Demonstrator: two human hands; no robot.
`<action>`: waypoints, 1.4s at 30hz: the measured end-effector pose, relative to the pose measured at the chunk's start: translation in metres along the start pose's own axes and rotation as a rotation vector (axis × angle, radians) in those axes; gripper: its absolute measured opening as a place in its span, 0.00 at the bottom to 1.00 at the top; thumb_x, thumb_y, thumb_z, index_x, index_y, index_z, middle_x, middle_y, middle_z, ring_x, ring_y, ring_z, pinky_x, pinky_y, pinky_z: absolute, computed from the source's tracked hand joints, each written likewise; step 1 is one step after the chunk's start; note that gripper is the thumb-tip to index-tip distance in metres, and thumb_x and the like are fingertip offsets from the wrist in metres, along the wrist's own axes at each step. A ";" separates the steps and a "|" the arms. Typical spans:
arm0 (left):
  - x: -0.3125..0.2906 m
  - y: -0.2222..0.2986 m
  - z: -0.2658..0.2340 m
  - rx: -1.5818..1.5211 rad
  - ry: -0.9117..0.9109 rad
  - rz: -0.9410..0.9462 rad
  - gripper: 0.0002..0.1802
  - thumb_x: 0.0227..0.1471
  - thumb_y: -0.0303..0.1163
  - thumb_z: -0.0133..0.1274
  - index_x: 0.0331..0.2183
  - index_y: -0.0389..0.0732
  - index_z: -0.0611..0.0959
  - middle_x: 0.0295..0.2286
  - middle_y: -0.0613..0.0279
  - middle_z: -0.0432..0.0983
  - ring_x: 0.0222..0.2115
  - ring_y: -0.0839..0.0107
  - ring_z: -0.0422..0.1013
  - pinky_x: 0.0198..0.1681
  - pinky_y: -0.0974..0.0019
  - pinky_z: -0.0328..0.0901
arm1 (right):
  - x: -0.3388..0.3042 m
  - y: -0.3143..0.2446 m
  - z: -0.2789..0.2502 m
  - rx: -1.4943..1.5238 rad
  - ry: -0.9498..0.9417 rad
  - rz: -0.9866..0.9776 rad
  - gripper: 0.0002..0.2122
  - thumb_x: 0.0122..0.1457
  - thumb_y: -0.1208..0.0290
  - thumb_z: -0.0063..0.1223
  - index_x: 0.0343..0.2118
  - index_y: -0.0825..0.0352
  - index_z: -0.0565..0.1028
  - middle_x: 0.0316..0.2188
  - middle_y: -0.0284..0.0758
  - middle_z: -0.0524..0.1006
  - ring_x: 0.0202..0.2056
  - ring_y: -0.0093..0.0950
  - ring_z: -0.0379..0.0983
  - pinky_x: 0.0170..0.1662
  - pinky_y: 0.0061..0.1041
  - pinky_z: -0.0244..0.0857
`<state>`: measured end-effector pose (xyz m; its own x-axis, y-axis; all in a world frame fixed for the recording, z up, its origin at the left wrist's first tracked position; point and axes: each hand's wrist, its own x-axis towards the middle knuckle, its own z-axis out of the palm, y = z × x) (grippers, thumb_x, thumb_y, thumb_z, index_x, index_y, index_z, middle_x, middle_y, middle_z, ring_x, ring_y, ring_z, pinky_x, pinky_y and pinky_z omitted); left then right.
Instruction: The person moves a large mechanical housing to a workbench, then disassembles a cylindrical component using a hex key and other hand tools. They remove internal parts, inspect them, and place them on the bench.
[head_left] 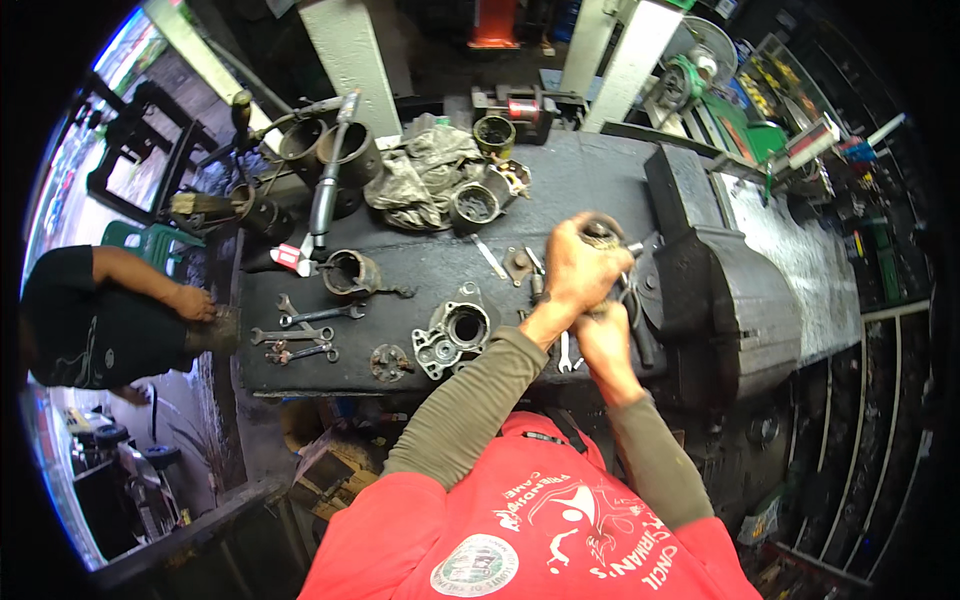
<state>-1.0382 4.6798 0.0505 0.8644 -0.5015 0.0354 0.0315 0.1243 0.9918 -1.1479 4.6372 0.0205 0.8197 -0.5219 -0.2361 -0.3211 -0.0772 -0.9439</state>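
Over the right part of the dark bench, my left hand [583, 266] is closed round a dark, round metal part [601, 232], whose ringed end shows above the fingers. Just below it, my right hand [606, 345] is closed too, its fingers curled against the left hand. What the right hand grips is mostly hidden. Close by on the bench lie a small flat metal plate [517, 264] and a wrench [565, 352]. A grey cast metal housing [452, 331] with a large round bore sits left of my left forearm.
Several wrenches [293, 333] lie at the bench's left, near a metal cup [349, 273]. Behind are a crumpled grey cloth [425, 176], tins and a vise [515, 106]. A large black casing [735, 310] stands close on the right. Another person [110, 310] is at far left.
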 end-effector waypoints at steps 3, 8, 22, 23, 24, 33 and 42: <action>0.008 -0.022 0.003 -0.053 0.166 0.024 0.11 0.41 0.25 0.66 0.32 0.35 0.85 0.26 0.65 0.80 0.26 0.78 0.74 0.31 0.70 0.70 | 0.007 0.011 0.002 -0.357 0.262 -0.069 0.14 0.51 0.65 0.65 0.35 0.72 0.80 0.29 0.51 0.83 0.34 0.54 0.81 0.38 0.45 0.71; 0.002 -0.030 -0.012 -0.262 0.255 -0.023 0.13 0.41 0.20 0.66 0.33 0.34 0.83 0.27 0.62 0.81 0.26 0.75 0.75 0.30 0.69 0.71 | -0.012 0.014 -0.012 -0.756 0.254 -0.222 0.24 0.46 0.53 0.74 0.39 0.67 0.81 0.33 0.48 0.84 0.38 0.50 0.82 0.42 0.46 0.73; -0.005 0.002 -0.016 -0.453 -0.487 -0.056 0.17 0.41 0.26 0.67 0.36 0.37 0.81 0.28 0.62 0.78 0.25 0.74 0.75 0.30 0.66 0.72 | -0.020 -0.006 -0.013 0.489 -0.472 0.147 0.09 0.54 0.69 0.64 0.32 0.70 0.82 0.26 0.40 0.83 0.30 0.36 0.82 0.37 0.33 0.75; -0.001 -0.003 -0.014 -0.123 -0.289 0.045 0.11 0.42 0.26 0.67 0.32 0.37 0.83 0.26 0.67 0.79 0.25 0.80 0.73 0.30 0.70 0.70 | -0.008 -0.004 -0.012 0.164 -0.176 0.119 0.08 0.52 0.68 0.64 0.30 0.69 0.82 0.27 0.41 0.84 0.31 0.38 0.83 0.37 0.35 0.75; 0.004 -0.011 -0.001 -0.040 -0.110 0.063 0.10 0.43 0.24 0.66 0.30 0.37 0.83 0.25 0.68 0.79 0.24 0.80 0.72 0.29 0.71 0.69 | 0.000 -0.001 -0.010 -0.071 -0.019 0.052 0.09 0.51 0.67 0.64 0.30 0.69 0.82 0.28 0.45 0.84 0.33 0.42 0.83 0.37 0.38 0.75; 0.010 -0.034 -0.010 -0.362 0.227 -0.022 0.14 0.42 0.19 0.62 0.36 0.33 0.81 0.27 0.62 0.79 0.26 0.73 0.75 0.33 0.69 0.71 | -0.013 0.024 -0.025 -0.676 0.171 -0.083 0.28 0.47 0.46 0.73 0.41 0.67 0.80 0.36 0.47 0.84 0.39 0.48 0.83 0.42 0.46 0.75; -0.012 0.030 -0.024 -0.884 -0.645 -0.284 0.20 0.40 0.21 0.65 0.38 0.37 0.77 0.27 0.57 0.75 0.26 0.66 0.76 0.29 0.62 0.74 | -0.037 -0.004 -0.018 0.964 -0.896 0.339 0.11 0.51 0.77 0.68 0.36 0.66 0.78 0.22 0.32 0.76 0.24 0.29 0.77 0.31 0.31 0.76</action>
<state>-1.0356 4.7105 0.0767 0.3572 -0.9245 0.1331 0.7506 0.3690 0.5481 -1.1853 4.6411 0.0376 0.9103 0.3591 -0.2061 -0.4132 0.7559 -0.5079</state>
